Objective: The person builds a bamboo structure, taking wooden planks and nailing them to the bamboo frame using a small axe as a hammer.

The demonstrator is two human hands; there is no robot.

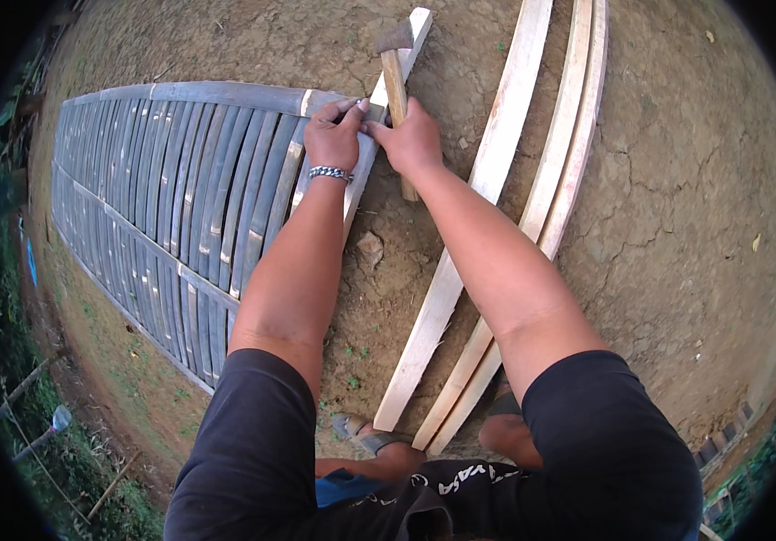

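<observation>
A slatted bamboo panel (185,167) lies on the ground to the left, its upper right corner meeting a pale wooden strip (359,185). Over that corner my left hand (332,142), with a chain bracelet at the wrist, is closed in a pinch; what sits between its fingertips is too small to make out. My right hand (413,142) is wrapped round the wooden handle of a hammer (394,77). The hammer's dark head points away from me, above the far end of the strip. The right thumb reaches toward the left fingertips at the corner.
A wide pale plank (496,135) and two narrower wooden battens (557,153) lie side by side to the right, running from my feet (397,451) to the far edge. Cracked bare soil (685,225) surrounds them. Plants and sticks (54,451) border the left side.
</observation>
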